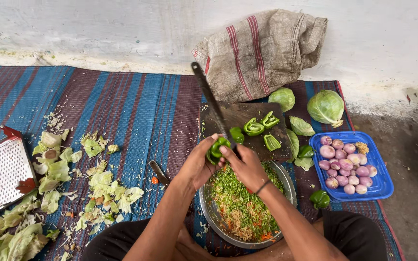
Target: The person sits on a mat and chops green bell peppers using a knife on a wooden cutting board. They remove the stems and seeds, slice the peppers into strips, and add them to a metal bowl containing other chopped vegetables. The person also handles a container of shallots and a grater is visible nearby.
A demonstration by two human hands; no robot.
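A blue-and-maroon striped woven floor mat [136,111] is carrying torn pale cabbage leaves [59,174] and a metal grater [1,171] at left, a dark wooden chopping board [240,116] in the middle, a blue plastic tray of peeled onions [380,186] at right.

The mat [136,106] is striped in blue, maroon and dark purple. At twelve o'clock a beige sack [262,50] carries red stripes against a whitish, stained wall [97,24]. The chopping board [247,121] is dark brown, with bright green pepper pieces [260,126] on it. The hands hold a green pepper [217,147] and a knife [210,99] with a dark blade. At six o'clock the steel bowl [289,186] holds chopped green, pale and orange shreds. At three o'clock a blue tray [380,186] holds pink-purple onions [347,166]. Two pale green cabbages [325,106] sit at one o'clock. At nine o'clock lie light green cabbage scraps [59,169] and a silver grater [1,171] with red trim.
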